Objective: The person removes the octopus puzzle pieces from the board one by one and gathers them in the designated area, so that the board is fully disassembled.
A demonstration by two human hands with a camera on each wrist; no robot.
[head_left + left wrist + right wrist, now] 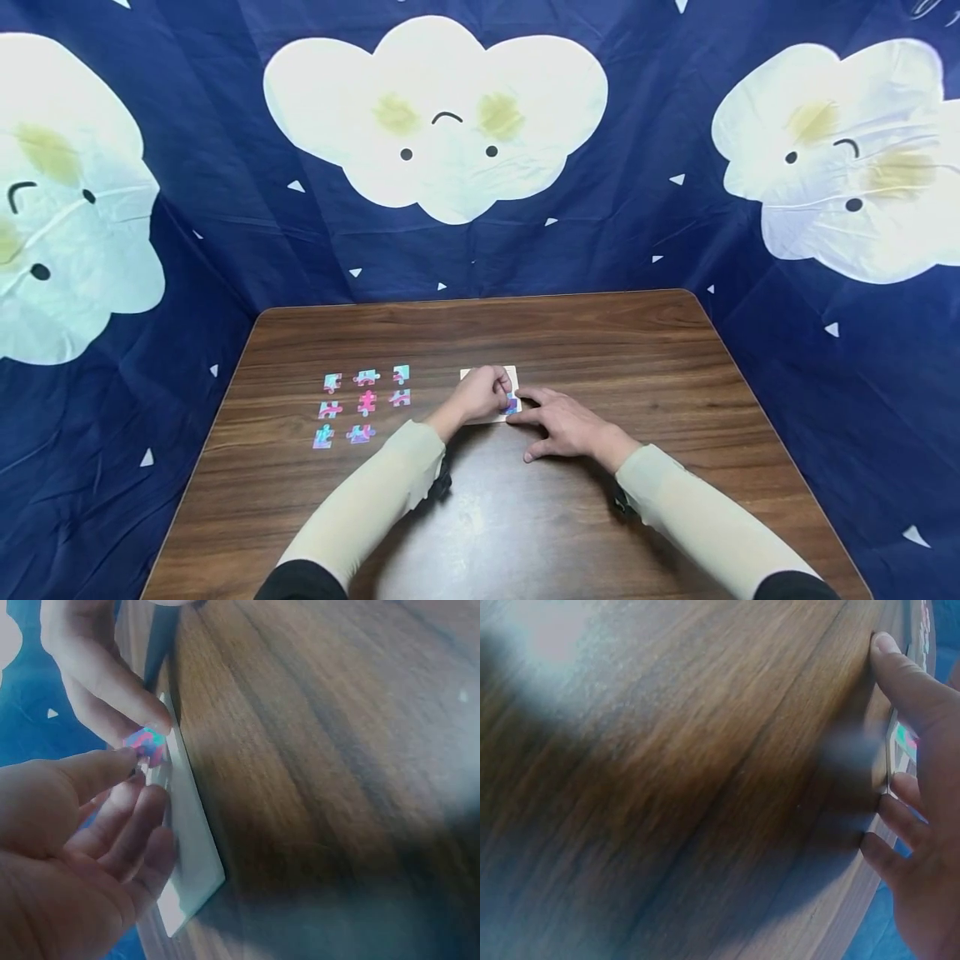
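My left hand (480, 394) pinches a small blue, purple and pink jigsaw piece (152, 745) between thumb and forefinger. The piece lies at the lower right corner of a thin white puzzle board (196, 859). In the left wrist view the other fingers curl loosely close to the board. My right hand (566, 425) is spread with its palm down; its index and middle fingertips are at the board's right edge, and its thumb rests on the table. Much of the board is hidden under the left hand in the head view.
Left of the board, several loose jigsaw pieces (367, 403) in pink, blue and turquoise lie in rough rows on the brown wooden table (600, 350). Dark blue cloth (652, 233) with cloud faces hangs behind the table and at both sides.
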